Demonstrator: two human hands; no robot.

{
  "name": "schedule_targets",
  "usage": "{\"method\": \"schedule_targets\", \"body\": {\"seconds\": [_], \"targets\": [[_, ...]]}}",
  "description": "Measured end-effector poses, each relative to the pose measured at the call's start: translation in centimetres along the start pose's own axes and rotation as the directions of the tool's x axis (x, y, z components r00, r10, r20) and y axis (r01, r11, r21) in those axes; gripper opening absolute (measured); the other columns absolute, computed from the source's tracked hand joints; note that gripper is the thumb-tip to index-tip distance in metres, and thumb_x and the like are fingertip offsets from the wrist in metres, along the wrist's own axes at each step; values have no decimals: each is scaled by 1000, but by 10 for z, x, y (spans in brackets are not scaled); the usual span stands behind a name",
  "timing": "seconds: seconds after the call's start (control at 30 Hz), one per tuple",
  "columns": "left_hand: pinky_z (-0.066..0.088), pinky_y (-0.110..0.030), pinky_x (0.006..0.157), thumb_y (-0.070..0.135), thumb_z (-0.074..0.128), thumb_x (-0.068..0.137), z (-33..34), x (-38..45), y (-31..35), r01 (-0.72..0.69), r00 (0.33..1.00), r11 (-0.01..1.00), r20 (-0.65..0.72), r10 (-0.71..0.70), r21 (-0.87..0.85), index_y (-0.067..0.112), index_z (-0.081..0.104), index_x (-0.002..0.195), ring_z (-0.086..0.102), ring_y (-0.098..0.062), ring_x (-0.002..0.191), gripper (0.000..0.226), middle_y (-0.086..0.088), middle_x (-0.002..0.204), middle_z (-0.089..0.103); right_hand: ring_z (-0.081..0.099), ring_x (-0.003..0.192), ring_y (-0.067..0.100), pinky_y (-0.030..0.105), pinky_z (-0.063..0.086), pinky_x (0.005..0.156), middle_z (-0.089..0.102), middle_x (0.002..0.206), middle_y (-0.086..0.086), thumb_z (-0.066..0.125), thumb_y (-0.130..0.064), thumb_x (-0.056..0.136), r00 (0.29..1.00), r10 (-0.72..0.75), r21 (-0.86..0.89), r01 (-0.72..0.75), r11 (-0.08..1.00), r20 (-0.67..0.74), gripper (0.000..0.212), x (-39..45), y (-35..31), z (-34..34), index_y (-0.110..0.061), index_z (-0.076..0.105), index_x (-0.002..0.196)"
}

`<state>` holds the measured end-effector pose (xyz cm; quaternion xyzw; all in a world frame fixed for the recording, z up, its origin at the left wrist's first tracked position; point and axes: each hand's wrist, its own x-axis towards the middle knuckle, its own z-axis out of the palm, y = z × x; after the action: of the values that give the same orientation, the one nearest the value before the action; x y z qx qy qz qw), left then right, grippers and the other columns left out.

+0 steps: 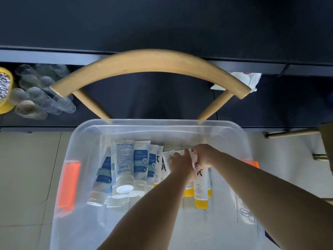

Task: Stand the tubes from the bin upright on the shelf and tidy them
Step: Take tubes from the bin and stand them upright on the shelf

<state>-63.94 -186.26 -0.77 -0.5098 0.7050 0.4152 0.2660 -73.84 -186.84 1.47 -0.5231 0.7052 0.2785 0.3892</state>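
Observation:
A clear plastic bin (158, 124) with orange latches rests on a wooden chair. Inside lie several white tubes: blue-labelled ones with white caps (124, 163) on the left, yellow-capped ones with black characters (200, 190) on the right. Both my hands reach into the bin over the yellow-capped group. My left hand (180, 163) has its fingers closed on the flat end of a yellow-capped tube. Just beside it, my right hand (204, 155) grips the flat end of another. The dark shelf (162, 29) runs across the top, beyond the chair.
The chair's curved wooden backrest (149, 60) arches between bin and shelf. On a lower dark shelf at left sit stacked clear plastic cups (41, 91) and a yellow bowl (5, 89). A white packet (243, 80) lies at right. Pale tiled floor surrounds the bin.

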Motion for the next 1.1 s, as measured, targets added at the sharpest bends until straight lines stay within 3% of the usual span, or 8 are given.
{"method": "schedule_targets", "body": {"seconds": [0.13, 0.33, 0.47, 0.57, 0.67, 0.8, 0.97, 1.1], "targets": [[33, -38, 108, 16, 65, 82, -3, -7, -6, 3, 1000, 997, 29, -1, -82, 17, 0, 151, 27, -31, 136, 95, -13, 143, 29, 61, 97, 23, 21, 46, 71, 59, 109, 8, 68, -4, 82, 999, 44, 59, -44, 997, 1, 40, -5, 2, -4, -2, 55, 120], [43, -33, 97, 7, 65, 79, -16, -19, -26, -23, 999, 982, -50, 14, -186, 11, 33, 136, 42, -26, 125, 66, -7, 133, 40, 51, 73, 16, 17, 32, 48, 47, 80, 0, 65, -8, 85, 996, 90, 74, -90, 993, 9, 20, -16, 2, -3, -8, 53, 101], [48, -29, 88, 6, 63, 78, -19, -25, -38, -19, 997, 951, -79, -6, -309, 11, 44, 127, 52, -23, 116, 53, -5, 124, 51, 49, 88, 19, 20, 37, 56, 54, 104, 5, 56, -2, 87, 999, 41, 95, -42, 995, 14, 32, -25, 3, 1, -11, 46, 116], [50, -25, 76, 5, 54, 85, -21, -33, -45, -46, 993, 943, -120, 7, -330, 11, 59, 115, 61, -22, 107, 32, -6, 116, 64, 52, 92, 18, 18, 39, 61, 57, 116, 4, 52, 0, 87, 999, -17, 78, 13, 997, 51, 24, -32, 6, 5, -18, 56, 103], [52, -28, 76, 7, 54, 88, -23, -44, -52, -77, 993, 949, -108, 46, -306, 8, 63, 112, 63, -24, 103, 27, -10, 115, 66, 60, 93, 16, 18, 51, 70, 64, 115, 6, 50, -2, 87, 994, -46, 90, 37, 995, 97, 30, -42, 9, 0, -10, 67, 110], [51, -31, 89, 19, 66, 83, -27, -58, -59, -125, 988, 976, -114, 105, -179, 11, 59, 120, 59, -24, 111, 38, -7, 120, 62, 52, 91, 13, 17, 41, 72, 61, 111, 0, 52, 5, 78, 980, -109, 49, 102, 994, 166, 49, -60, 9, -9, -19, 65, 119], [44, -28, 93, 13, 66, 81, -37, -78, -68, -220, 969, 969, -138, 204, -111, 11, 59, 122, 54, -23, 118, 42, -8, 127, 58, 59, 94, 14, 15, 37, 69, 67, 109, 0, 61, -8, 84, 982, -186, -59, 187, 981, 8, 28, -81, 4, 5, -20, 72, 106], [42, -25, 93, 15, 64, 83, -60, -109, -75, -289, 949, 932, -192, 249, -219, 15, 59, 123, 54, -21, 117, 41, -4, 128, 59, 56, 106, 17, 25, 41, 82, 60, 93, -11, 61, -17, 85, 978, -185, -124, 172, 977, -99, 24, -111, -3, 10, -19, 70, 107]]}}
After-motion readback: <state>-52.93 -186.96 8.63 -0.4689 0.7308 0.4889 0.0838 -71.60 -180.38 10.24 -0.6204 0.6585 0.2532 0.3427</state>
